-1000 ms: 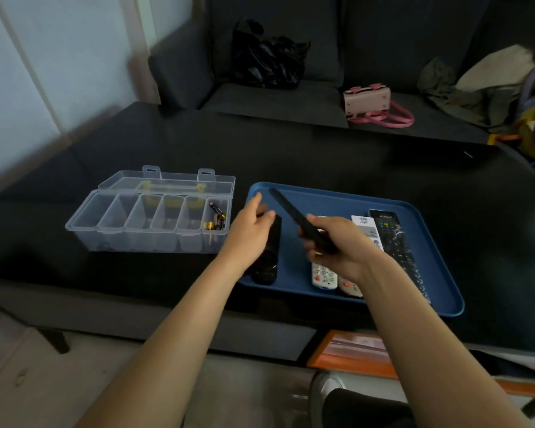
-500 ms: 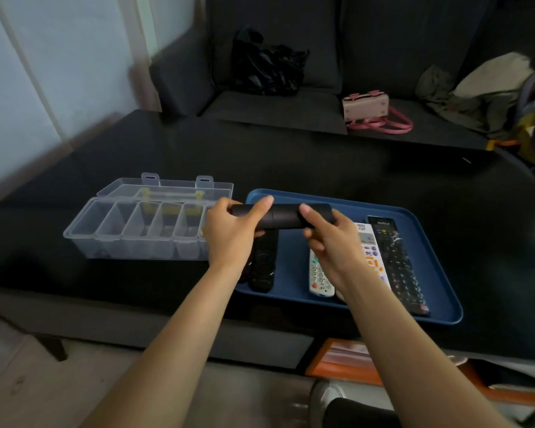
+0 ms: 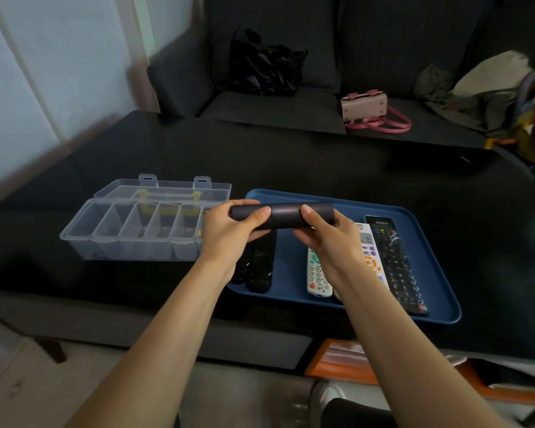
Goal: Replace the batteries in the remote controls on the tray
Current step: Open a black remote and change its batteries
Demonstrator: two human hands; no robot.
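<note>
Dark sofa cushions back a black bench [image 3: 322, 168] carrying a clear compartment box [image 3: 130, 233] at left and a blue tray [image 3: 430, 242] at right. Above the tray's left edge, the left hand [image 3: 229, 239] and right hand [image 3: 328, 239] each curl around a black remote [image 3: 284, 215], held level between both grips, thumbs on top. Hard thumb pressure could pop the cover off and scatter batteries.

I hold the dark smooth remote [image 3: 283, 215] crosswise above the blue plastic tray [image 3: 439, 267], my left hand [image 3: 229, 239] on its left end, my right hand [image 3: 325, 239] on its right. The clear compartmented plastic box [image 3: 130, 233] sits left of the tray on the black table [image 3: 322, 162].
</note>
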